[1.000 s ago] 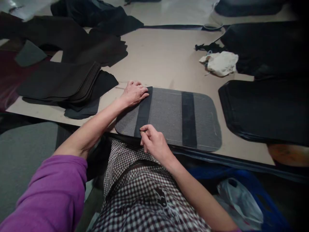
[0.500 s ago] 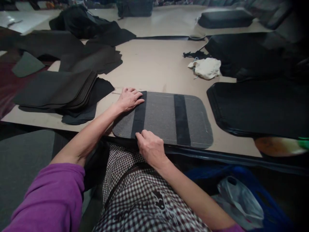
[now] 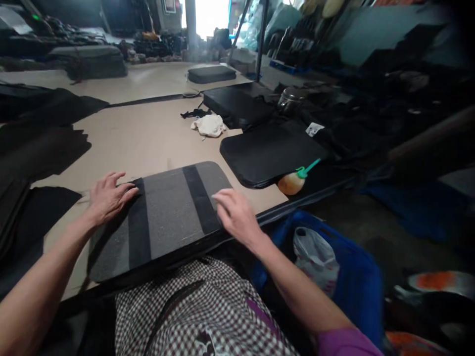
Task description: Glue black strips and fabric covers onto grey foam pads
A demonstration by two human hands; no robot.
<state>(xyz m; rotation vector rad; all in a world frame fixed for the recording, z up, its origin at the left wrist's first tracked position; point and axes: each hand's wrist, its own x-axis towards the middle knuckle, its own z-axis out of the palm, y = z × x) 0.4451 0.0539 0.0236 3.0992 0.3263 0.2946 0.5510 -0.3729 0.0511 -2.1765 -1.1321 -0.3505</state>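
Observation:
A grey rounded panel (image 3: pixel 166 212) lies at the table's front edge, crossed by a left black strap (image 3: pixel 138 232) and a right black strap (image 3: pixel 198 198). My left hand (image 3: pixel 109 198) rests with spread fingers at the far end of the left strap, its fingertips touching the strap. My right hand (image 3: pixel 235 215) is over the panel's right end, just right of the right strap. Its fingers are half bent and slightly blurred, with a gap at the thumb and nothing visible in them. Whether it touches the panel is unclear.
Right of the panel lies a stack of black panels (image 3: pixel 274 153), with a bottle with a green spout (image 3: pixel 293 183) beside it. A white cloth (image 3: pixel 210 125) sits farther back. Dark fabric pieces (image 3: pixel 40 148) cover the left side. Below is a blue crate (image 3: pixel 359 291) holding a plastic bag (image 3: pixel 315 257).
My right hand has left the near end of the left strap and moved right, past the right strap. My left hand stays at the left strap's far end. The view has turned right.

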